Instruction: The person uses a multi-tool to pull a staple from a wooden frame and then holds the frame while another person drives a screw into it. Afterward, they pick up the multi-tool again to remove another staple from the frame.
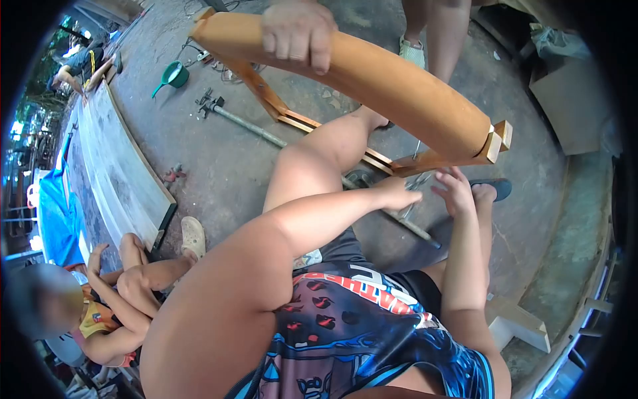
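Head view. Curved wooden frame piece (392,86) runs diagonally from upper left to right of centre, raised above the concrete floor (219,166). Its right end meets a thin wooden rail (432,161) at a stepped joint. Left hand (397,194) sits just under that rail, fingers extended forward and loosely together, closed on nothing visible. Right hand (455,193) is just beside it, fingers spread and curled slightly, near the rail's underside; whether it touches cannot be told.

Another person's hand (298,32) grips the top of the curved piece near its upper end. A metal pipe clamp (246,125) lies on the floor left of the frame, a green funnel (174,74) further left. A long board (119,173) lies along the left edge. Open floor lies between board and frame. A seated person (113,299) is at lower left.
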`<move>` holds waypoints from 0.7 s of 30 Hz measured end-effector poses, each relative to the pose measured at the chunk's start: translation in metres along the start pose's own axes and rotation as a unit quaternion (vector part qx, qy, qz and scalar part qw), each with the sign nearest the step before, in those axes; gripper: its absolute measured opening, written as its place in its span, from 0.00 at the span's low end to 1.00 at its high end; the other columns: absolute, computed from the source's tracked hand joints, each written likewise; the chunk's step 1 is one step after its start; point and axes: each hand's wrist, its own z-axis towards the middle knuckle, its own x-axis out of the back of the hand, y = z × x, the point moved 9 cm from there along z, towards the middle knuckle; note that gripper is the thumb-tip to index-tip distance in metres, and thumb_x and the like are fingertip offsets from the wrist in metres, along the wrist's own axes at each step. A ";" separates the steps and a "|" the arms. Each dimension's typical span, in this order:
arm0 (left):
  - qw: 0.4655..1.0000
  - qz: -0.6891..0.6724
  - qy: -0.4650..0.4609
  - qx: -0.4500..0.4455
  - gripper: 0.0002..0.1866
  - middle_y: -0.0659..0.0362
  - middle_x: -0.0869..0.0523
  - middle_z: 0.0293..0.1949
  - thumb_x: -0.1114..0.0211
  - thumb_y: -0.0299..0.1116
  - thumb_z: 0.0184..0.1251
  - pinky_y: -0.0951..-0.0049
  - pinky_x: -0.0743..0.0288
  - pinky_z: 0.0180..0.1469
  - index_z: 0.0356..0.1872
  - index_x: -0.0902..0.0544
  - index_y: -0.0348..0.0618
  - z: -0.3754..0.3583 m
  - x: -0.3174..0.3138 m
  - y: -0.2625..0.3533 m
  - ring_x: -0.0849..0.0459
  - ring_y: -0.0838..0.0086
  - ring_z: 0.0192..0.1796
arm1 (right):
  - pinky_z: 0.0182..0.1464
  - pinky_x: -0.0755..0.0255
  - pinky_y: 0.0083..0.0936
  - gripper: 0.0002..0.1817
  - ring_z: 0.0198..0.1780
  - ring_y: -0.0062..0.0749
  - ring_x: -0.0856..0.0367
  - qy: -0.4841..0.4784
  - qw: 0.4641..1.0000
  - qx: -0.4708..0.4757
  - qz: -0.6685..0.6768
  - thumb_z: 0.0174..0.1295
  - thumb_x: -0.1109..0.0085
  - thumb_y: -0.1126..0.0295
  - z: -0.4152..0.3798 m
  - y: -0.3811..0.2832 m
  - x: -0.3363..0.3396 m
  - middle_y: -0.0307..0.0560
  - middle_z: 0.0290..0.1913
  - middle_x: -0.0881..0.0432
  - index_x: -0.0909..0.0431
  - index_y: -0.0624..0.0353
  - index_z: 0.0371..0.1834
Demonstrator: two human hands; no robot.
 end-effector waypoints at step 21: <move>0.707 -0.169 0.219 -0.651 0.21 0.50 0.20 0.38 0.43 0.44 0.68 0.61 0.28 0.40 0.49 0.24 0.34 -0.607 0.281 0.210 0.23 0.62 0.38 | 0.74 0.44 0.54 0.46 0.74 0.64 0.37 -0.431 0.586 0.677 -0.115 0.67 0.51 0.42 -0.500 -0.297 -0.237 0.62 0.79 0.44 0.48 0.61 0.81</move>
